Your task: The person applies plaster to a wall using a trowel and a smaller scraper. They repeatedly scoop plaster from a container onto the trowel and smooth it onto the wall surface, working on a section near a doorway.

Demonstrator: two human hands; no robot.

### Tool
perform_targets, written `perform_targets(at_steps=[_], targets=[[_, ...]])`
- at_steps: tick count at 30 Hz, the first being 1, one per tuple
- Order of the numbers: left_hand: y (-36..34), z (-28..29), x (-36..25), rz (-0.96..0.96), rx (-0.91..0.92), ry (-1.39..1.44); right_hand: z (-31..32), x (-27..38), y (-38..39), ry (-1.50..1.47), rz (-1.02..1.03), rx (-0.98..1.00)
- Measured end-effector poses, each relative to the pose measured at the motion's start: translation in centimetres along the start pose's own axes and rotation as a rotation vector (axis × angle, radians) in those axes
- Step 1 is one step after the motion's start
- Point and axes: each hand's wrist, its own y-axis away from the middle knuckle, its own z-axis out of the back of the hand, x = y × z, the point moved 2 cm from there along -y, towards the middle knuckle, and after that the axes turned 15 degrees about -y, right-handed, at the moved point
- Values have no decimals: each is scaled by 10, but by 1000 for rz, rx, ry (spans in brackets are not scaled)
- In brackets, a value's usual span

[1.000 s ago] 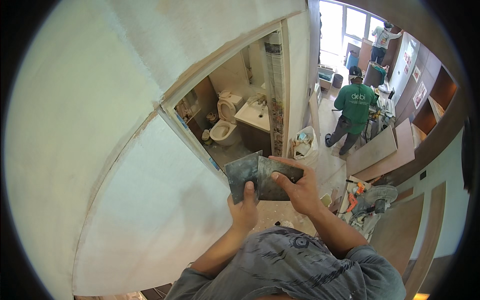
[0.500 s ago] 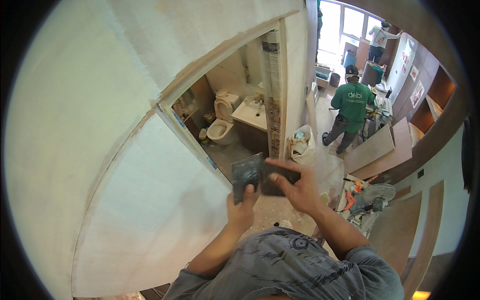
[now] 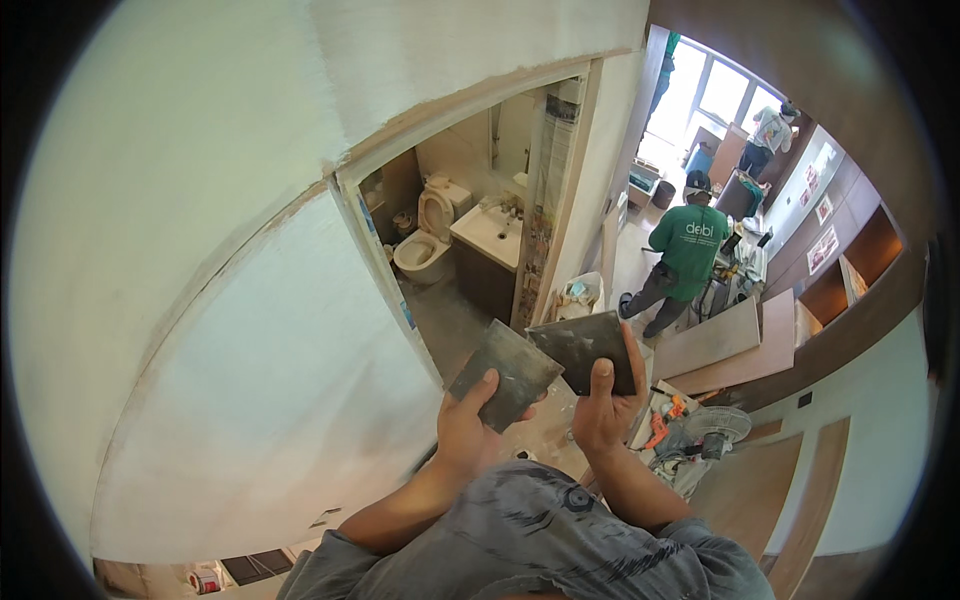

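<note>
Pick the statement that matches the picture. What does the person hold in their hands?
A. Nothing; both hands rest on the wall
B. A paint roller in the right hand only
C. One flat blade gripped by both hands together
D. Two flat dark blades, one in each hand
D: the left hand grips one flat dark blade and the right hand grips a second blade, their edges meeting in front of the wall.

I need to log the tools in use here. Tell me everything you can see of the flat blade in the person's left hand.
The left blade is a thin, flat, roughly square sheet that looks like dull grey metal, smeared and stained pale in patches. No handle shows. The left hand grips its lower edge, thumb on the face, holding it tilted in the air in front of the bathroom doorway. Its upper right corner meets or overlaps a similar darker blade held by the right hand.
</note>
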Motion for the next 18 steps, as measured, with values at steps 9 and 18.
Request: perform_targets(at_steps=[9, 18], targets=[[1, 5, 6, 17, 10, 82, -12, -1, 0, -117, -448, 106], [-5, 16, 19, 18, -105, 121, -25, -14, 11, -324, -558, -100]])
